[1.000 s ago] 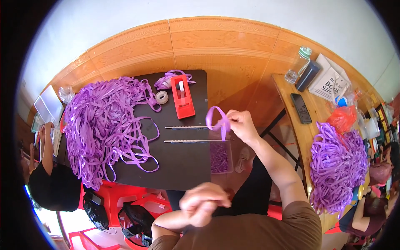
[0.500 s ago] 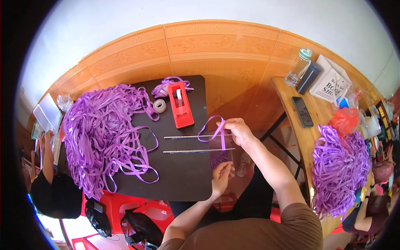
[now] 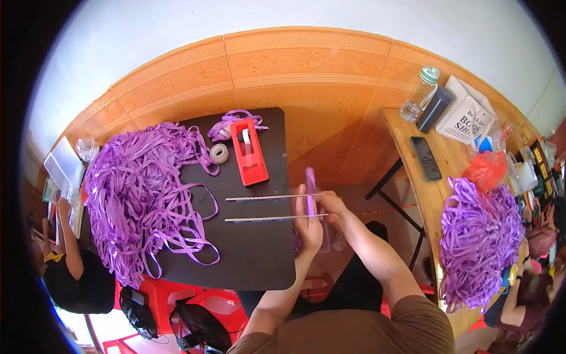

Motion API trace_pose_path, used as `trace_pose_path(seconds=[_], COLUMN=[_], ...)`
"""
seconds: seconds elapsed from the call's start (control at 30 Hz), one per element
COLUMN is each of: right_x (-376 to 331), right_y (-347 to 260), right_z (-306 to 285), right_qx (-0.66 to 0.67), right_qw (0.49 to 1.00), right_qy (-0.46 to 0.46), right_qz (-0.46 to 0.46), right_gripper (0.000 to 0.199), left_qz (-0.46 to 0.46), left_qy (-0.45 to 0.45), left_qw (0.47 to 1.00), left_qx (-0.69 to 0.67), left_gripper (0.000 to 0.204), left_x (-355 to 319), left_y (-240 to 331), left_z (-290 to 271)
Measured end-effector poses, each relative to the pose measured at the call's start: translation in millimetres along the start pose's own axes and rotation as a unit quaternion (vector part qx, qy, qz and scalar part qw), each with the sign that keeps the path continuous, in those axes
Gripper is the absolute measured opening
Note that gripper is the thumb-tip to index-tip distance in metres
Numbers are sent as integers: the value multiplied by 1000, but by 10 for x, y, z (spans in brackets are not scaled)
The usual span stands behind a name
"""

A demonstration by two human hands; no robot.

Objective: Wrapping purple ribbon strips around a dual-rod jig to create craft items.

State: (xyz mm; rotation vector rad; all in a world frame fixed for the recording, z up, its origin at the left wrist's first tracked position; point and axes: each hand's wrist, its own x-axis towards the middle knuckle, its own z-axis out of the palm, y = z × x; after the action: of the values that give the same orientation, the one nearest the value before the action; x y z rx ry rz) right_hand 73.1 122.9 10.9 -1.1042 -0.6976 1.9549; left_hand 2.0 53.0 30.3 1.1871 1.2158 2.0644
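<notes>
Two thin metal rods (image 3: pixel 268 219) lie parallel on the dark table and jut past its right edge. A purple ribbon (image 3: pixel 311 206) hangs across their free ends, its upper part blurred. Below and behind the rods is my left hand (image 3: pixel 309 230), fingers stretched upward against the ribbon, partly covered by it. My right hand (image 3: pixel 333 205) is closed at the rod tips, just right of the ribbon; its fingertips are partly hidden, and it seems to grip the ribbon. A big tangled heap of purple ribbon (image 3: pixel 135 189) covers the table's left side, with loose loops reaching toward the rods.
A red tape dispenser (image 3: pixel 253 168) and a tape roll (image 3: pixel 219 153) stand at the table's back. On the wooden table at right are a phone (image 3: pixel 426 158), a clear bottle (image 3: pixel 420 97), a dark flask (image 3: pixel 435 109) and another ribbon heap (image 3: pixel 479 242). People sit at both sides.
My left hand has risen from below to the rods. My right hand has lowered to the rod tips, and the open ribbon loop now hangs narrow across both rods. The view has shifted slightly.
</notes>
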Motion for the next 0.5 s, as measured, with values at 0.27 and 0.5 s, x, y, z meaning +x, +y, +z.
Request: trace_pose_path(seconds=[0.27,0.5], right_x=[-172,-851], right_y=[794,1272], right_z=[-456,-652], right_qx=[77,52], right_qw=[991,989], right_qy=[-10,-8], right_qz=[106,139], right_gripper=[8,10], left_qz=[-177,-287], left_qy=[-6,3], left_qw=[980,947], left_qx=[-87,-146], left_gripper=[18,16], left_x=[-159,-252], left_y=[-32,-40], left_z=[-67,-234])
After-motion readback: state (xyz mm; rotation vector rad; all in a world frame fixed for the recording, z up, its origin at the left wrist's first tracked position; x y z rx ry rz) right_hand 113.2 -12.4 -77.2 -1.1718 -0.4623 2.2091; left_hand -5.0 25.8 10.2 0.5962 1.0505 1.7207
